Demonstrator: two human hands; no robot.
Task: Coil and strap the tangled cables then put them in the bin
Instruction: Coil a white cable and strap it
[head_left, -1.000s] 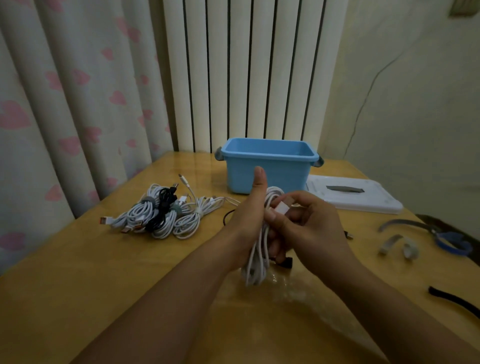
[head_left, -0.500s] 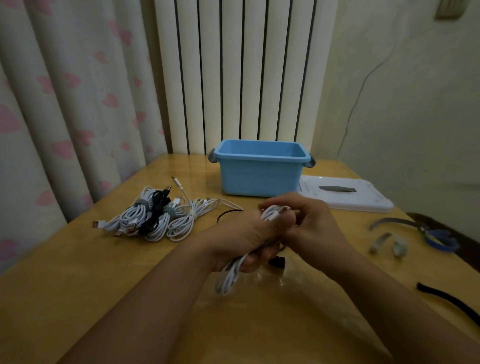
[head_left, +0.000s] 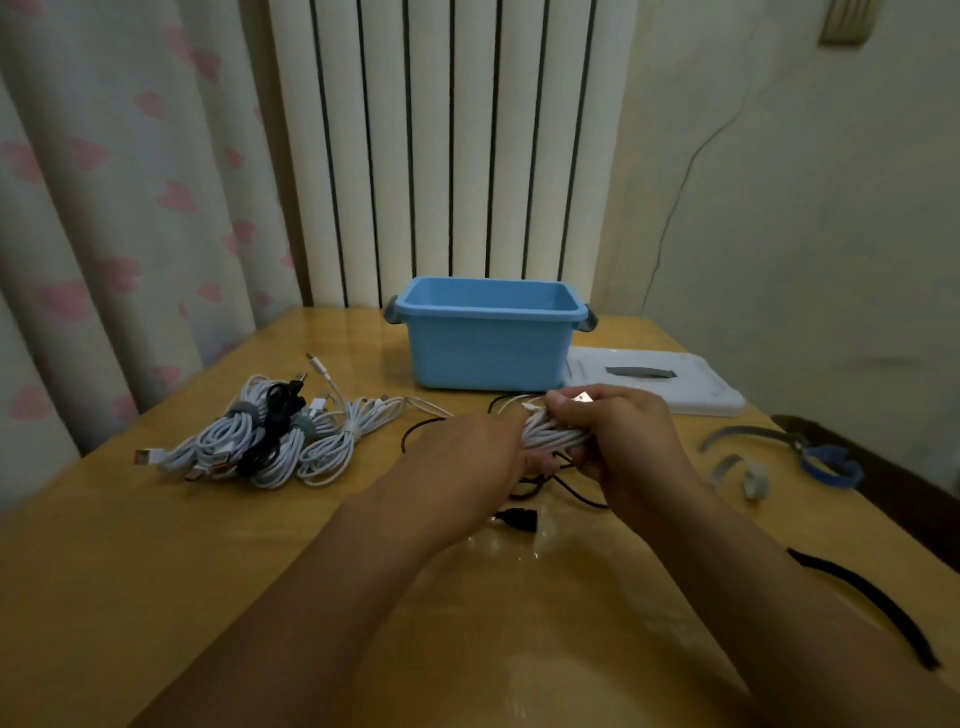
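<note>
Wooden table (head_left: 156, 545) under you, with a curtain and a ribbed white radiator behind it. Your right hand (head_left: 618, 441) is curled round 1 coiled white cable (head_left: 553, 434), its white plug end pinched at the top of your fingers. Your left hand (head_left: 467, 457) meets the coil's left end, but its back faces the camera, so you cannot tell whether its fingers grip the loops.

The coil's long axis runs left to right between your hands, held above the table. The loose straps lie to your right: 1 grey strap (head_left: 748, 434), 1 blue strap (head_left: 831, 467), 1 pale strap (head_left: 737, 470) and 1 black strap (head_left: 872, 608). Your right hand is the nearer one, so the left would have to take the coil before you reach.

The 1 blue bin (head_left: 488, 353) stands just beyond your hands, its 1 white lid (head_left: 665, 384) flat beside it. A pile of strapped cables (head_left: 260, 441) sits to your left; the count is unclear. 1 black cable (head_left: 524, 514) lies loose under your hands.
</note>
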